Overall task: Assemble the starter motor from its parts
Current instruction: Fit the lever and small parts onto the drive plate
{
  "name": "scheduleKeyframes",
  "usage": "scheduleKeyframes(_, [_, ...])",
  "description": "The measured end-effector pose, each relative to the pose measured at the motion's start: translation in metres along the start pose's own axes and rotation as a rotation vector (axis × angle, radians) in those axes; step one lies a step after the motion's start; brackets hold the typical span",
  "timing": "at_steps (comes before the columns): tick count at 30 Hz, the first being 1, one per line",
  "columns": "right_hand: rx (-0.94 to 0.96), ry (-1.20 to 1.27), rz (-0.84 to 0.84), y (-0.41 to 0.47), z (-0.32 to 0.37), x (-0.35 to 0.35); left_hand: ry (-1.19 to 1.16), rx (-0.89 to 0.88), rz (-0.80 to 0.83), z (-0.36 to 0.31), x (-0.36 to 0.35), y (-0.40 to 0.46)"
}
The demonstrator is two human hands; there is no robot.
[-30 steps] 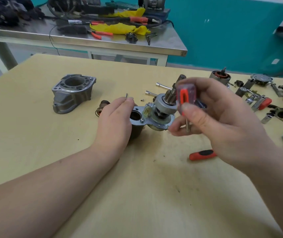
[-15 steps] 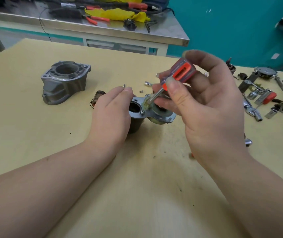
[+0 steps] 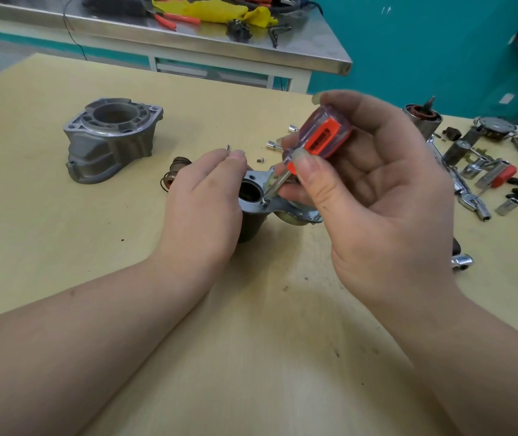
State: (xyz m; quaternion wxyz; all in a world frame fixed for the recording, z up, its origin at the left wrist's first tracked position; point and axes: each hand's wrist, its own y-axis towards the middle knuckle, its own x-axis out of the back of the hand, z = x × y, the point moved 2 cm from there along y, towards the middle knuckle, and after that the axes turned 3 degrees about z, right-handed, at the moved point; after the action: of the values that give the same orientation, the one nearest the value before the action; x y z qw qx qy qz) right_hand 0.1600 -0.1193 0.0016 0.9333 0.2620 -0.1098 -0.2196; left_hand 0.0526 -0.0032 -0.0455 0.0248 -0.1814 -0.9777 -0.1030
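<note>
While the left hand (image 3: 202, 202) curls round the dark cylindrical starter body with its silver flange plate (image 3: 256, 204), steadying it upright mid-table | right hand (image 3: 374, 187) grips the stubby clear-and-orange screwdriver (image 3: 317, 141), tip angled onto a flange screw (image 3: 264, 202), likely for tightening | grey cast housing (image 3: 111, 138) waits well apart, left

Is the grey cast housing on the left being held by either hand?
No. The grey cast housing sits alone on the table, apart from the left hand and right hand.

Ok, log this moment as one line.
step: driving screw | right hand: grips screwdriver, tip on plate screw | left hand: steadies motor body | housing: apart, unfitted
</note>
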Motion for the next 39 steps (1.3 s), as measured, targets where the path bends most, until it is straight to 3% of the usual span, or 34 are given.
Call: scheduleKeyframes(39, [0.031, -0.106, 0.031, 0.0018, -0.0008, -0.0040, -0.086, 0.044, -0.024, 0.0015, -0.0009, -0.0020])
